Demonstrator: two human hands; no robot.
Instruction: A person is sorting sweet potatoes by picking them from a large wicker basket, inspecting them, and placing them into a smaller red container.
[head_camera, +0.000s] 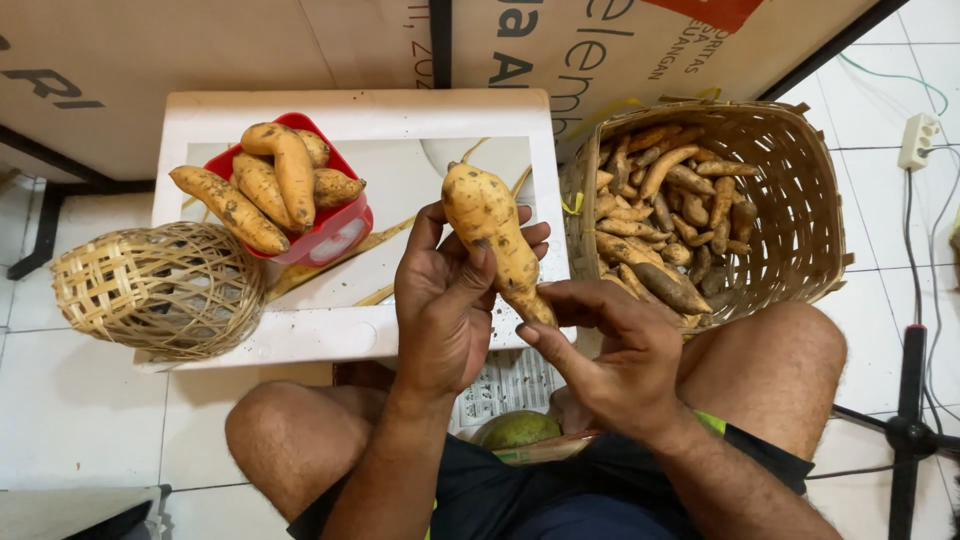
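- Pale orange, soil-flecked skin covers the sweet potato (492, 240) held upright at the centre of the view, over the near edge of a low white table (350, 335).
- The left hand (445, 300) is wrapped round the tuber's middle, thumb across the front and fingers behind, closed firmly on it.
- The right hand (610, 345) meets the tuber's narrow lower tip; its fingers pinch that end, so both hands are clamped on the same root.
- To do this handling well, in my judgement, the left hand should keep the thick part steady while the right works only the tip, turning the root gently so the thin end does not snap.
- A red tray (340, 225) on the table holds several more sweet potatoes, piled past its rim.
- A large woven basket (800, 200) to the right, tipped toward the person, holds many smaller, darker tubers.
- A small woven basket (150, 290) lies upturned at the table's left corner.
- The person sits on a white tiled floor, bare knees either side of the hands.
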